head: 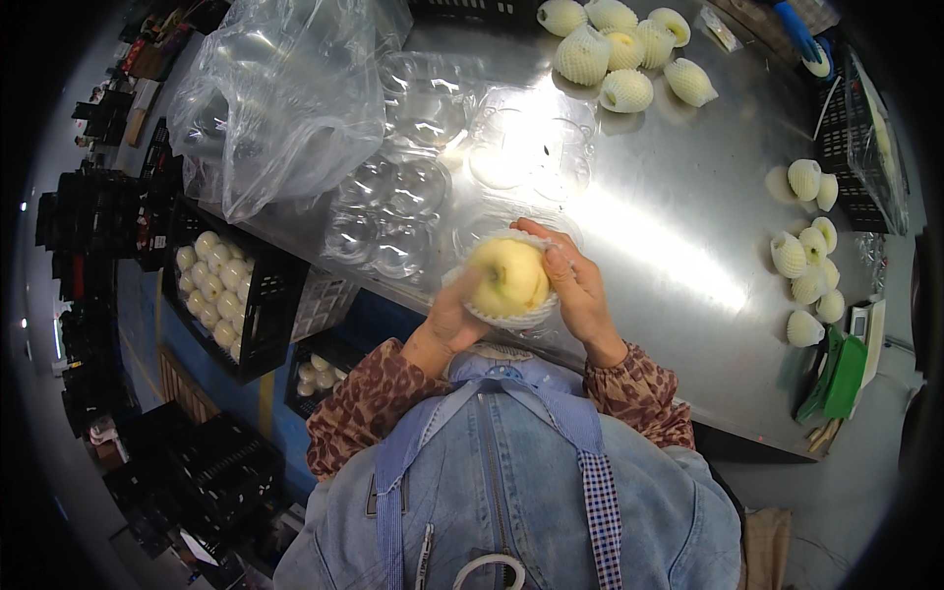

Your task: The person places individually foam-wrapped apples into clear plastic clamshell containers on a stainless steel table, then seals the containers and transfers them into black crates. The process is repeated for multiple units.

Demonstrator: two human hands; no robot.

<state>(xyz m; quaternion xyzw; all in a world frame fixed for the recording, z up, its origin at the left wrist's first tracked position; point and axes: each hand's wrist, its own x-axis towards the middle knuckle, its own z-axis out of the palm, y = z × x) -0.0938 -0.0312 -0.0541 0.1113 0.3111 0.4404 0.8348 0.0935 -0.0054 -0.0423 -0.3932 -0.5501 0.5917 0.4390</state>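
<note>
A pale yellow apple (509, 276) sits in a white foam net sleeve (520, 319) close in front of my chest. My left hand (459, 313) holds it from the left, its fingers partly blurred. From the right, my right hand (579, 284) grips the net's rim and the fruit, thumb on top. The stem hollow faces up, and a brownish mark shows on the skin. Just beyond my hands lie clear plastic clamshell trays (391, 214) with round hollows, one of them (531, 140) under strong glare.
A clear plastic bag (280, 103) covers the table's far left. Netted fruits (625, 90) cluster at the back, others (811, 254) at the right near a green-and-white scale (844, 369). Black crates of fruit (243, 295) stand lower left. Another person's blue-gloved hand (800, 37) shows far right.
</note>
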